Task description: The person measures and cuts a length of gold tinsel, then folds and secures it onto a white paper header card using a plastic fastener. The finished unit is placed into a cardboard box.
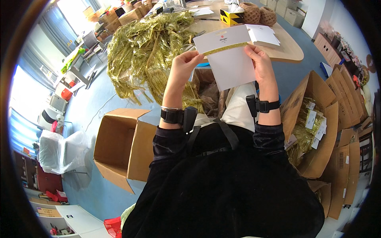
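Observation:
A white header card [230, 67] with printed writing and a hang hole is held up between both hands. A narrow gold tinsel strip [227, 48] runs across it. My left hand [185, 64] pinches the strip and the card's left edge between thumb and fingers. On the right edge, my right hand [262, 61] grips the card near the other end of the strip. Beyond my left hand, a large heap of gold tinsel fringe [151, 47] covers the table's left part and hangs over its edge. A stack of white cards [263, 35] lies just behind the held card.
On the wooden table [287, 44] stand a yellow-and-black box [230, 17] and twine balls [251, 13]. An open cardboard box [114, 145] is on the floor at left. Another box [327, 151] at right holds carded gold tinsel [309, 128]. Flattened cartons [346, 98] lean beyond it.

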Demonstrator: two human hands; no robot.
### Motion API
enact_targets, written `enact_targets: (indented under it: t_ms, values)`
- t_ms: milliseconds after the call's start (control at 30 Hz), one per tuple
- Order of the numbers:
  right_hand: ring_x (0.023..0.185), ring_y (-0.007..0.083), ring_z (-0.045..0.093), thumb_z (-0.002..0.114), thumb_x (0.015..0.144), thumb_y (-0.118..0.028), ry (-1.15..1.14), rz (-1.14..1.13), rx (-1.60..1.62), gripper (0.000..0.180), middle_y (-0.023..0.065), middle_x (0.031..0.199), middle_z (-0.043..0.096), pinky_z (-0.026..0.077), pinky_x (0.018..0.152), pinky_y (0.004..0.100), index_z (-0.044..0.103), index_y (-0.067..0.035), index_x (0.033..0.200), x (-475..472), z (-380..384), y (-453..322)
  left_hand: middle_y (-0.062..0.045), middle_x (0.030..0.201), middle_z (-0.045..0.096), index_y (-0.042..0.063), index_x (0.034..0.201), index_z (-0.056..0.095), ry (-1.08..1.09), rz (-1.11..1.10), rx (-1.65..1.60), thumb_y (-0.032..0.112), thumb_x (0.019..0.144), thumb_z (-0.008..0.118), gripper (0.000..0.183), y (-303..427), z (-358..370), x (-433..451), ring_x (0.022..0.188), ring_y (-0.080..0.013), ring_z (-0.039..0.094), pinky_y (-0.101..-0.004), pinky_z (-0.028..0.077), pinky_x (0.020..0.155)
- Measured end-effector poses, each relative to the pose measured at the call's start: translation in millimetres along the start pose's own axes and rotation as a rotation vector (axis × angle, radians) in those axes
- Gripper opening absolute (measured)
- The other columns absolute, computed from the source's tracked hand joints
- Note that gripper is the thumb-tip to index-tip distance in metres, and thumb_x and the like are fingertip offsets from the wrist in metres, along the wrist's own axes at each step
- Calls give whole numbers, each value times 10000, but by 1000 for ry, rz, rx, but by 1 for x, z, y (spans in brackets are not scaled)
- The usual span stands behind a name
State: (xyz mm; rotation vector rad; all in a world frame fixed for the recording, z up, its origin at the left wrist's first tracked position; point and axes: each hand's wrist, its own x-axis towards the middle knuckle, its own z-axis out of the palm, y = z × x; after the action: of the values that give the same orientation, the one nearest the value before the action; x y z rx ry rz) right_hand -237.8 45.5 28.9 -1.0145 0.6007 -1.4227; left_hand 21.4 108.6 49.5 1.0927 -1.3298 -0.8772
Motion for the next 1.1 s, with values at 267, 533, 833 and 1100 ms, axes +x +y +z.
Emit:
enact_targets:
  t_ms: [267,533,833,1100]
  values:
    - [873,126,645,701,936,-185,22,38,24,265,59,984,696,526,768,240,672,2,1122,3,-7,6,-56,950,724,-53,1107,709,-45,66,-17,160,948,720,266,-7,0,1,854,-85,646,-220,498,785]
    - [857,148,706,715,924,-221,-99,278,205,337,95,991,731,574,740,272,668,20,1155,1,-2,20,7,934,708,22,1077,724,-291,244,-166,163,955,711,187,-9,4,11,846,-35,584,-195,442,739]
    - [681,151,666,598,1013,-187,-346,479,442,228,95,863,704,533,554,237,669,-9,1136,-6,18,32,-7,971,717,22,1017,726,-445,126,-268,120,962,689,118,-10,32,22,912,-67,622,-243,494,847]
    - [742,138,560,551,1029,-113,-289,561,781,195,84,858,573,481,606,230,610,47,1125,-5,15,32,37,870,665,23,1034,742,-782,-73,-547,173,901,764,201,-38,1,24,742,-46,543,-187,451,695]
